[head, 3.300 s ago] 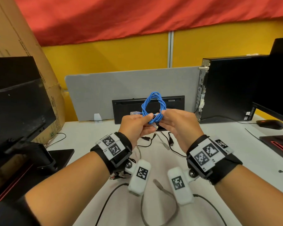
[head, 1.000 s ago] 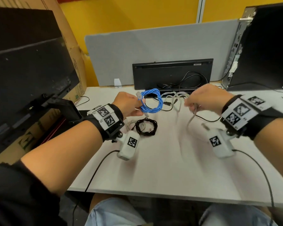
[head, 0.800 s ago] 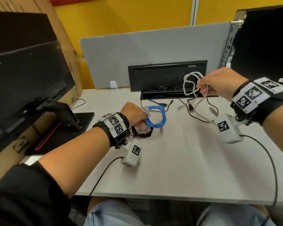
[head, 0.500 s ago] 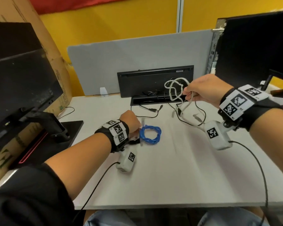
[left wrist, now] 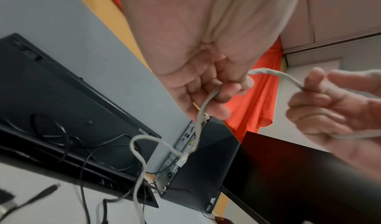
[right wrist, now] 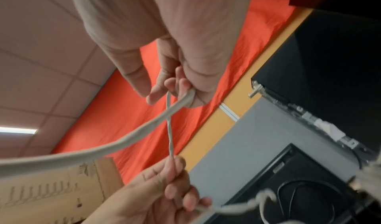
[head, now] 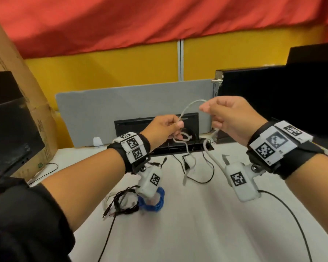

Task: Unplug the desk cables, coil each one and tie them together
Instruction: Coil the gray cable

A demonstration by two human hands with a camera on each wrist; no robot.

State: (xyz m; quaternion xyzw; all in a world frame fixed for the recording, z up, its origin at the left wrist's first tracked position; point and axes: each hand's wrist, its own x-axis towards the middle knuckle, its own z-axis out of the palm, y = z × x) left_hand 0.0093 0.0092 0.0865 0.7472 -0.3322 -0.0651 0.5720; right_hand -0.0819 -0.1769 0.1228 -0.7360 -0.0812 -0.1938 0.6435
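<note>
Both hands are raised above the desk and hold one grey cable (head: pixel 187 108). My left hand (head: pixel 166 128) pinches it between thumb and fingers, and a loose tangle with a clear plug (left wrist: pixel 182 160) hangs below. My right hand (head: pixel 227 118) grips the same grey cable (right wrist: pixel 170 129) a short span to the right; the rest droops toward the desk. A coiled blue cable (head: pixel 153 202) and a coiled black cable (head: pixel 121 204) lie side by side on the white desk (head: pixel 197 224), partly hidden by my left wrist camera.
An open black cable tray (head: pixel 178 146) sits at the desk's back edge with thin black cables (head: pixel 201 174) trailing out. A grey divider panel (head: pixel 121 110) stands behind it. A black computer tower (head: pixel 273 103) is at right, a monitor (head: pixel 9 129) and cardboard box at left.
My left hand set the blue coil down beside the black coil, then rose to take the grey cable. My right hand lifted the grey cable from the tray area.
</note>
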